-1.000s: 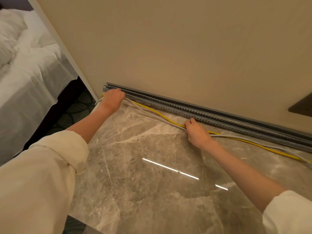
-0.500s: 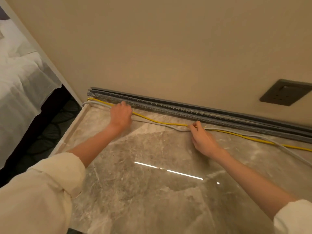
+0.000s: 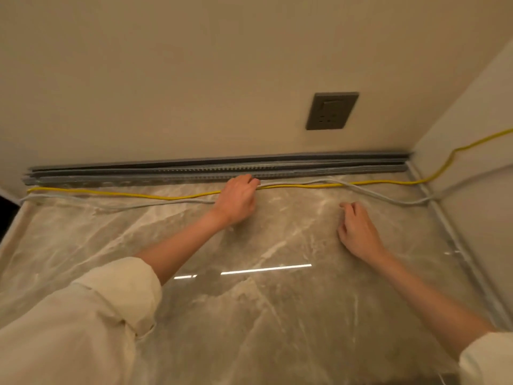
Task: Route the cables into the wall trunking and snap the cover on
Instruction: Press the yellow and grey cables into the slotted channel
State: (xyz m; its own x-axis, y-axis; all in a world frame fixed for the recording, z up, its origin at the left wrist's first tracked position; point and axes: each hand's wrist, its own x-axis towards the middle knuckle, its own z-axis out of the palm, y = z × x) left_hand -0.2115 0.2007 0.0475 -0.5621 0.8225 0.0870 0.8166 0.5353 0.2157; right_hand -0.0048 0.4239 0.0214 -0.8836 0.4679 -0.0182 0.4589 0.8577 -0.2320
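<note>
A long grey trunking (image 3: 216,171) runs along the foot of the beige wall, its slotted channel uncovered. A yellow cable (image 3: 111,193) and a grey cable (image 3: 369,191) lie on the marble surface (image 3: 277,315) just in front of it, outside the channel. My left hand (image 3: 237,200) is closed over both cables near the middle of the trunking. My right hand (image 3: 358,232) rests on the marble to the right, fingers curled and apart, holding nothing, short of the cables. The yellow cable climbs the right side wall.
A dark grey wall socket (image 3: 331,111) sits above the trunking at the right. A side wall (image 3: 472,162) closes the right end. The marble's left edge (image 3: 14,218) drops off to a dark gap.
The view has swung right, showing the socket and corner. My left hand slid right along the cables to mid-trunking. My right hand let go of the cables and moved right onto the marble.
</note>
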